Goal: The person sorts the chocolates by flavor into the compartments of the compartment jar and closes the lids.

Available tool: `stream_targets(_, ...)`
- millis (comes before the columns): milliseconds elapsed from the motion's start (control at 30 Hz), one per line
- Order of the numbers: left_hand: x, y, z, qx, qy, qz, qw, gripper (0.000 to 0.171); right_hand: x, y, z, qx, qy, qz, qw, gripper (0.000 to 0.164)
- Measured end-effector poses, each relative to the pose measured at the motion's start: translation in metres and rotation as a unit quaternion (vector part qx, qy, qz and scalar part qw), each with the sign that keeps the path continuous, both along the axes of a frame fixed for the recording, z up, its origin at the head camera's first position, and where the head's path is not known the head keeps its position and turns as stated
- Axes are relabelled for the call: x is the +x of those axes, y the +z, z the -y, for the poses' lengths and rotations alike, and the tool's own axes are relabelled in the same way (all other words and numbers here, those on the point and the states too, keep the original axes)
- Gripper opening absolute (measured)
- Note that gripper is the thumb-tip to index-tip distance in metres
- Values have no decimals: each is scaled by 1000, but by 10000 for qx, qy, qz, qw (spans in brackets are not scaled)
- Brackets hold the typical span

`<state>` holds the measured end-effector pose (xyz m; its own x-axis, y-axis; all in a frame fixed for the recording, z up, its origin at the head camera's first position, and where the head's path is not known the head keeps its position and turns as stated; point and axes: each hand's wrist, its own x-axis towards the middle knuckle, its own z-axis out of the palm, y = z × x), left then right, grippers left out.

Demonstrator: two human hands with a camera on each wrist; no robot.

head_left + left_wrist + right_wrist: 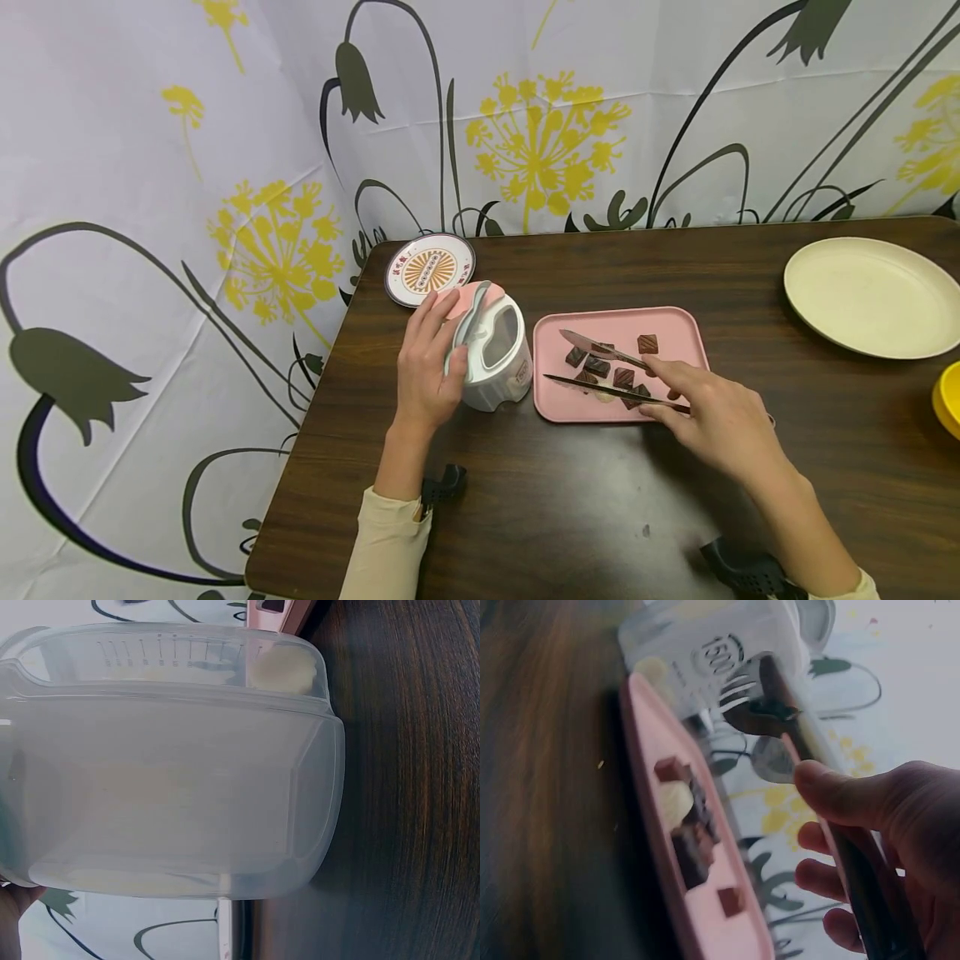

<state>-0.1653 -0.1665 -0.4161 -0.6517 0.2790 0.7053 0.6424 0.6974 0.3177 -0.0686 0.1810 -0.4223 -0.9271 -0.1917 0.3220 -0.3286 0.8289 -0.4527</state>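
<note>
Plastic container (694,646) — dark "1500" label (718,655)

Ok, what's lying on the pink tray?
Small dark brown blocks and a pale piece lie on the pink tray. The tongs in the right hand cross over some of them, so whatever is covered there, and the exact count, can't be seen.
</note>
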Motion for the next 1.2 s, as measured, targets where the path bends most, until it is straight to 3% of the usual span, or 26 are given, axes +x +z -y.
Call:
stream_targets(333, 0, 0, 0, 20, -6, -23, 10000, 65, 13, -19, -18, 239, 30, 656, 9976, 55)
stream_targets(567, 1, -1, 0, 50, -9, -28, 10000, 64, 16, -27, -20, 317, 30, 528, 9981, 54)
stream_targets(867, 0, 0, -1, 31, -11, -24, 10000, 65, 16, -26, -23, 371, -195, 663, 9969, 49)
stream_targets(1200, 0, 0, -1, 21, -8, -44, 10000, 65, 16, -27, -22, 400, -387, 343, 9979, 44)
